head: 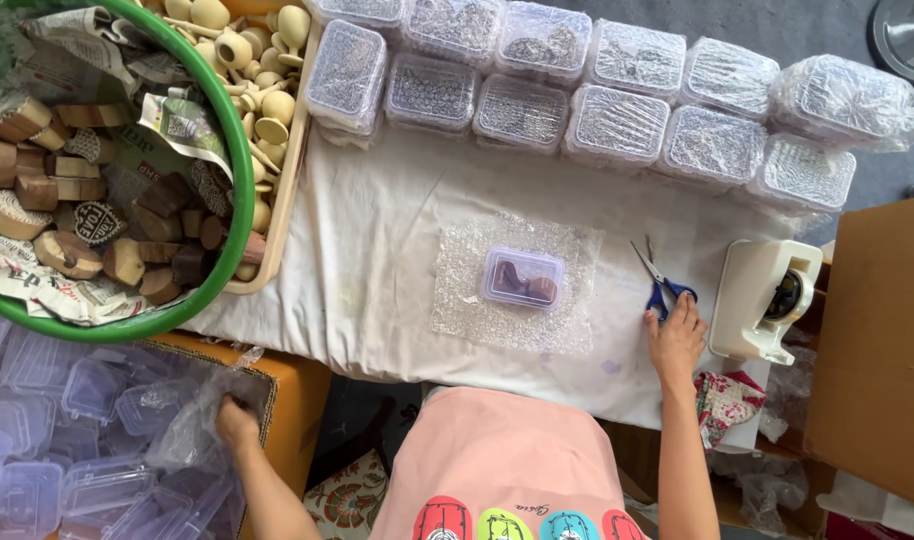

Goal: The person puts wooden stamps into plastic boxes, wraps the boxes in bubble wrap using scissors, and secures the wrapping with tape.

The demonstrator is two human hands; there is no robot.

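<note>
On the cloth (377,230): boxed item on bubble wrap (457,290).
Right hand (675,340) touches scissors (657,280), fingers loosely spread; left hand (235,420) grips a bag (192,430).

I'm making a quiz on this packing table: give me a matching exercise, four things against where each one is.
Things:
1. scissors
2. small lidded box
3. tape dispenser
4. green tub

Places:
A. on the bubble wrap sheet
B. far left, full of wooden blocks
C. under the right hand
D. right end of the white cloth

Pairs: 1-C, 2-A, 3-D, 4-B
</note>
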